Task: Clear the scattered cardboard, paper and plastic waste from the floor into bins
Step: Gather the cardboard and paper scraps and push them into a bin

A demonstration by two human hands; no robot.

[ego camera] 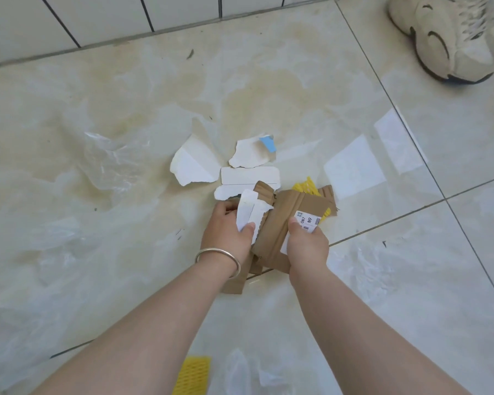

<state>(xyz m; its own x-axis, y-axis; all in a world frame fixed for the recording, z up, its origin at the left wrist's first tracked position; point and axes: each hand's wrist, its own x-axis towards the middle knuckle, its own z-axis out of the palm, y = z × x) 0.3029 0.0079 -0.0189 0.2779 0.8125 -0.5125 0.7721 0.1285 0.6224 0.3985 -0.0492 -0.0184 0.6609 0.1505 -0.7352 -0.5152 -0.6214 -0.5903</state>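
My left hand (228, 226) holds a torn white paper scrap (247, 212), thumb pressed on its face and fingers curled behind it. My right hand (307, 243) grips the brown cardboard piece (280, 223) by its near edge, thumb lying on the white barcode label (307, 222). Both grips are closed on their loads, held together just above the floor (268, 81).

The cardboard looks light but fairly stiff, creased and ragged at the edges; I judge it best held across a flat fold, where it will not buckle. The paper is thin and limp, likely to slip out unless pinched flat against the cardboard.

More torn white paper pieces (194, 163) lie on the floor just beyond my hands, one carrying a blue scrap (268, 143). A yellow foam net (305, 185) pokes out behind the cardboard, and a second yellow net (193, 374) lies near my forearms. Clear plastic film (111, 158) sprawls to the left, with more (362, 269) to the right; it should be slippery and shapeless, best gathered by bunching. Flat white sheets (354, 166) lie to the right. A pale shoe (451, 38) stands well apart. No bin is in view.
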